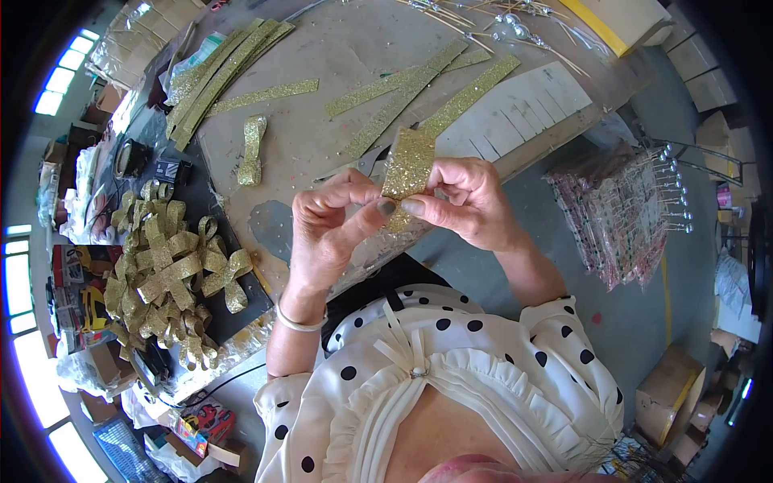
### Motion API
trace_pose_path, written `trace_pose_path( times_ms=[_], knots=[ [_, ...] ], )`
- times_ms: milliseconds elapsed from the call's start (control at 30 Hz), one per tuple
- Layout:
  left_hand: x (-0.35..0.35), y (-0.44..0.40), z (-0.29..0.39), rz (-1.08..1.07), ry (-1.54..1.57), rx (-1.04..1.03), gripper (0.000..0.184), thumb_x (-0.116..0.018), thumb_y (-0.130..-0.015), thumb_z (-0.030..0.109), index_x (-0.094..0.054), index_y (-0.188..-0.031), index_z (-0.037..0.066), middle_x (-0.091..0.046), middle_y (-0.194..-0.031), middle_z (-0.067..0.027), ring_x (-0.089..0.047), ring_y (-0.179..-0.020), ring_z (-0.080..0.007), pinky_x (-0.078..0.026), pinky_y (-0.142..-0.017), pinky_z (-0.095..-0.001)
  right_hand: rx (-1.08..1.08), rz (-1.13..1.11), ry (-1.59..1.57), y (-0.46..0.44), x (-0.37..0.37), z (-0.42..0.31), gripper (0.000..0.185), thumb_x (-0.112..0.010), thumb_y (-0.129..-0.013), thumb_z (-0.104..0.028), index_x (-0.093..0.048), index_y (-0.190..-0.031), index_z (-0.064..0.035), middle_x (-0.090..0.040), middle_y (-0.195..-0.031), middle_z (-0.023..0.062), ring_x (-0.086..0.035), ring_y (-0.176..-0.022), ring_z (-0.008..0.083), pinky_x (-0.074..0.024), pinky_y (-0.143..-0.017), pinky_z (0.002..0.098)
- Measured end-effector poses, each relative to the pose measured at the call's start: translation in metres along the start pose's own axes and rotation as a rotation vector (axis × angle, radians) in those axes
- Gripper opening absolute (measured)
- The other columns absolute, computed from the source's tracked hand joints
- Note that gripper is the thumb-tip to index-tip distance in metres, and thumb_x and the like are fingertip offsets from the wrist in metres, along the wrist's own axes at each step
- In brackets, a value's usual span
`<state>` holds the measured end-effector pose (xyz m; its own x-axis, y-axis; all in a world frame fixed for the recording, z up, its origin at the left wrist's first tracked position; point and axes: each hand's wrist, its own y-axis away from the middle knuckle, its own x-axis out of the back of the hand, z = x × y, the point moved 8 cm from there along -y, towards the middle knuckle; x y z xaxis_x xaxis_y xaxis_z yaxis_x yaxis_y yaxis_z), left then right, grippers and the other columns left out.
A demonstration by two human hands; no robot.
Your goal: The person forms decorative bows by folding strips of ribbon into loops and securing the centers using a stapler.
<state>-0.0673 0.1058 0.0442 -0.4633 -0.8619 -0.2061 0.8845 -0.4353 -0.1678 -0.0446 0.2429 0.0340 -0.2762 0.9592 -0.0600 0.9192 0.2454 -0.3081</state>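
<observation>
1. Left hand (330, 229) and right hand (469, 208): close together, thumbs nearly meeting, both pinching one piece of glitter ribbon (411, 165) between thumb and fingers.
2. That ribbon is at the centre of the clock, above the near edge of the table (322, 60). It looks bent or folded at the thumbs; whether its ends are joined cannot be told.
3. At eight o'clock, a heap of gold bows (165, 270) lies on a dark surface. Their loops look fully shaped, so I judge these done; they overlap too much to count.
4. At nine o'clock, a single loop (252, 150) lies alone on the table, seemingly part-made: closed up, but not crossed with another.
5. At ten o'clock, a stack of flat strips (229, 76) appears unworked, with one loose strip (266, 97) beside it.
6. Around twelve to one o'clock, more flat strips (411, 97) lie spread out, apparently left to shape.
7. At two o'clock, a pale board (515, 113) bears a row of dark lines.
</observation>
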Motion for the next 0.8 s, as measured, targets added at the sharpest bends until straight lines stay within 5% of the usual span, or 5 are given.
trace_pose_path(
  times_ms=[300,433,600,667,800],
  knots=[
    [0.017,0.004,0.009,0.129,0.236,-0.187,0.014,-0.064,-0.073,-0.001,-0.068,-0.086,0.002,-0.056,-0.076,-0.0031,-0.049,-0.073,-0.0104,-0.040,-0.072,-0.0252,-0.208,0.187,0.147,-0.017,0.029,0.039,0.013,-0.061,-0.083,-0.013,-0.059,-0.083,-0.0008,-0.056,-0.068,0.0004,-0.045,-0.048,0.0030,-0.0360,-0.042,0.0171],
    [0.016,0.011,0.002,0.096,0.285,-0.137,0.020,-0.065,-0.072,-0.001,-0.069,-0.089,0.008,-0.055,-0.085,0.0016,-0.047,-0.081,-0.0068,-0.034,-0.082,-0.0235,-0.334,0.039,0.047,-0.015,0.003,0.069,0.016,-0.062,-0.083,-0.017,-0.057,-0.083,-0.0013,-0.055,-0.066,-0.0010,-0.044,-0.047,0.0024,-0.0336,-0.041,0.0172],
    [0.022,0.019,0.003,0.145,0.242,-0.179,0.014,-0.066,-0.072,0.000,-0.068,-0.085,0.004,-0.053,-0.075,-0.0018,-0.046,-0.074,-0.0110,-0.037,-0.071,-0.0248,-0.303,0.103,0.033,-0.024,0.004,0.068,0.016,-0.060,-0.084,-0.017,-0.059,-0.082,-0.0011,-0.055,-0.062,-0.0011,-0.044,-0.047,0.0028,-0.0340,-0.041,0.0172],
    [0.020,0.024,0.008,0.117,0.193,-0.244,0.013,-0.066,-0.071,0.000,-0.068,-0.083,0.002,-0.052,-0.074,-0.0014,-0.046,-0.073,-0.0106,-0.037,-0.068,-0.0242,-0.209,0.222,0.419,-0.028,0.017,0.058,0.013,-0.058,-0.083,-0.011,-0.060,-0.078,0.0000,-0.055,-0.060,-0.0006,-0.044,-0.048,0.0029,-0.0343,-0.042,0.0172],
    [0.005,0.035,0.006,0.071,-0.068,-0.247,0.011,-0.069,-0.067,0.001,-0.067,-0.078,-0.002,-0.052,-0.071,-0.0027,-0.045,-0.069,-0.0120,-0.037,-0.065,-0.0248,-0.320,0.215,0.106,-0.034,0.025,0.090,0.009,-0.055,-0.081,-0.004,-0.061,-0.078,0.0018,-0.056,-0.061,0.0015,-0.045,-0.049,0.0033,-0.0358,-0.043,0.0179]
  ],
)
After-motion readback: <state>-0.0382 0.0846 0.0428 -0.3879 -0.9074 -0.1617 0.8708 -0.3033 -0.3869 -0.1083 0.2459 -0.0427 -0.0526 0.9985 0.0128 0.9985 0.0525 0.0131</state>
